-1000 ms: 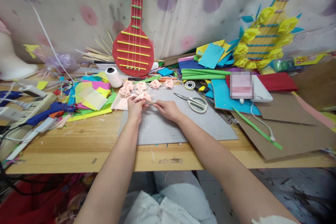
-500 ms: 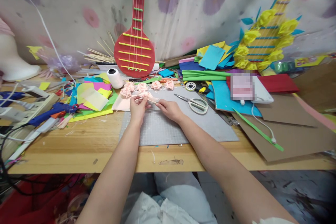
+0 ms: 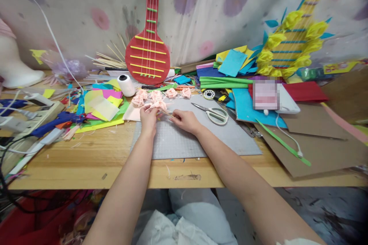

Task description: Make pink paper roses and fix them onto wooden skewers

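Over the grey cutting mat point(image 3: 201, 145), my left hand point(image 3: 148, 122) pinches a pale pink crepe-paper flower point(image 3: 159, 105) at its base. A thin stick point(image 3: 166, 113) runs from the flower towards my right hand point(image 3: 185, 120), whose fingers are closed on its other end. Just behind lie several more pink paper flowers point(image 3: 171, 92) in a row. A piece of pink paper point(image 3: 130, 113) rests left of my left hand. The scissors point(image 3: 214, 115) lie to the right of my right hand, with a white thread spool point(image 3: 125, 86) standing behind on the left.
Coloured paper scraps point(image 3: 100, 105) and a blue glue gun point(image 3: 61, 122) lie on the left, beside a power strip point(image 3: 43, 120). A red paper lute point(image 3: 148, 59) stands at the back. Brown cardboard point(image 3: 304, 157) covers the right side, near a white device point(image 3: 287, 99).
My hands have moved slightly apart and down, uncovering more of the pink flower and the stick. Other things stay where they were.
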### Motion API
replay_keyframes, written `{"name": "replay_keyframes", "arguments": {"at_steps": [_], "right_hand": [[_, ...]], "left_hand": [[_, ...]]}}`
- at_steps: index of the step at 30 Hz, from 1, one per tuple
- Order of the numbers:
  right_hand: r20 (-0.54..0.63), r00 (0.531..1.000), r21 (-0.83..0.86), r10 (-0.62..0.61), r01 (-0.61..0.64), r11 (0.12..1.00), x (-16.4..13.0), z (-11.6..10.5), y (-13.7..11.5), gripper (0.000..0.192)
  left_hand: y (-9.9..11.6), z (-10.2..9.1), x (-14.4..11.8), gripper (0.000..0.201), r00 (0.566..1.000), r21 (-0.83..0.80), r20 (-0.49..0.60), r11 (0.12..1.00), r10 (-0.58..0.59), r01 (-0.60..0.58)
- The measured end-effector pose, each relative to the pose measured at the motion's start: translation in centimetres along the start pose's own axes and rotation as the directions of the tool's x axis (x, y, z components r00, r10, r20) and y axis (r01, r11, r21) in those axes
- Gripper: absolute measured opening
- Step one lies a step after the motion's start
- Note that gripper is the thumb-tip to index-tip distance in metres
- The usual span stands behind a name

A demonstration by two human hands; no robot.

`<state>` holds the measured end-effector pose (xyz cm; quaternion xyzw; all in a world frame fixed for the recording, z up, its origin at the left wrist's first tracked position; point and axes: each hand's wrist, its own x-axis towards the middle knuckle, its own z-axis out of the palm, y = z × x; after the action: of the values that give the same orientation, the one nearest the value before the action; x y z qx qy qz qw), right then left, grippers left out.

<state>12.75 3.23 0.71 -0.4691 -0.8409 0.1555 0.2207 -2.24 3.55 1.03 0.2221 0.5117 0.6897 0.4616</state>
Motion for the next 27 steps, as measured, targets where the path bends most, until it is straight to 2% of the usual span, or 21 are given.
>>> {"name": "replay_keyframes", "arguments": {"at_steps": [4, 8, 14, 18, 20, 22, 24, 27], "right_hand": [[0.035, 0.999, 0.017, 0.02, -0.021, 1.0, 0.1, -0.1, 0.1, 0.031], [0.025, 1.0, 0.033, 0.013, -0.013, 0.999, 0.2, -0.1, 0.2, 0.026], [-0.033, 0.999, 0.036, 0.023, -0.022, 0.999, 0.1, -0.3, 0.7, 0.018], [-0.043, 0.997, 0.101, 0.057, -0.053, 0.993, -0.2, -1.4, 1.9, 0.014], [-0.094, 0.988, 0.143, 0.12, -0.106, 0.984, -0.2, -1.9, 2.5, 0.016], [-0.181, 0.962, 0.161, 0.204, -0.176, 0.971, -0.2, -2.1, 2.7, 0.018], [-0.232, 0.939, 0.192, 0.253, -0.211, 0.958, 0.0, -1.9, 2.6, 0.019], [-0.205, 0.943, 0.292, 0.262, -0.197, 0.936, 0.3, -1.0, 2.1, 0.023]], "left_hand": [[-0.1, -0.1, 0.2, 0.038, 1.0, -0.054, -0.023, 0.998, 0.013, -0.014], [0.0, 0.0, 0.3, 0.037, 0.999, -0.068, -0.032, 0.997, 0.018, -0.02], [0.5, -1.1, 1.6, 0.029, 0.979, -0.118, -0.182, 0.986, 0.091, -0.113], [1.1, -2.2, 2.6, 0.019, 0.977, -0.175, -0.208, 0.98, 0.054, -0.092], [1.5, -2.3, 2.6, 0.015, 0.976, -0.198, -0.217, 0.977, 0.032, -0.076], [1.6, -2.1, 2.3, 0.013, 0.984, -0.206, -0.18, 0.978, 0.005, -0.043], [1.6, -1.6, 1.7, 0.011, 0.997, -0.182, -0.076, 0.983, -0.032, 0.018], [1.3, -0.9, 0.7, 0.017, 0.991, -0.046, 0.102, 0.995, -0.083, 0.088]]}}
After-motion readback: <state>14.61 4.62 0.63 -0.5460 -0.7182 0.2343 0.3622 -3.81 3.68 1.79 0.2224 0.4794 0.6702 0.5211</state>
